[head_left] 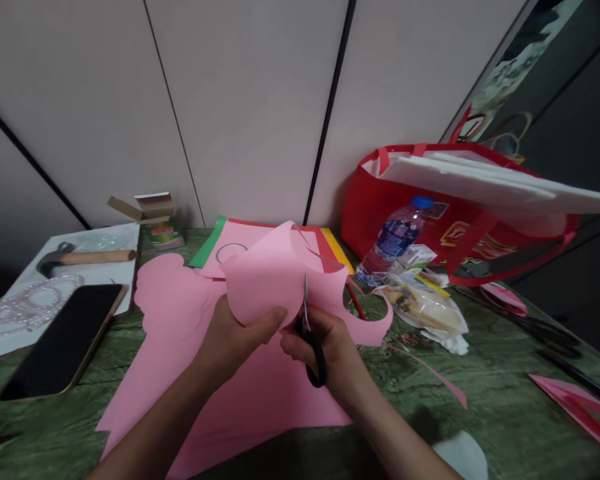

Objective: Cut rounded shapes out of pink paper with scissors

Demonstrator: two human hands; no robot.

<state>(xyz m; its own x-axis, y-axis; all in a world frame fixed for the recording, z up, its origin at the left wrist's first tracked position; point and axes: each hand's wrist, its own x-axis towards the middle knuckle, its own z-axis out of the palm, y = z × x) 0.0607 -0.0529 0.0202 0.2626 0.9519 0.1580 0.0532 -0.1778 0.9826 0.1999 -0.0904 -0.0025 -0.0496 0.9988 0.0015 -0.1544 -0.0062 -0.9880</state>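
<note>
Pink paper (265, 280) pinched in the left hand (245, 333), with scissors (318, 363) at its right edge.
The left thumb presses on the paper's near edge, with most of the sheet rising beyond the grip, thin, smooth and curved; the right hand (333, 343) is closed around the scissors' black handles, their slim metal blades pointing away along the paper. How far apart the blades stand, I cannot tell. Beneath the paper spread flat pink sheets (260, 407), some curvy-edged, on a green, wood-grained table (405, 413). Left of the paper are a glossy black phone (67, 340) and a wooden-handled hammer (97, 256); right of it, a clear plastic bottle (393, 240) tilts against a red bag (363, 207).
</note>
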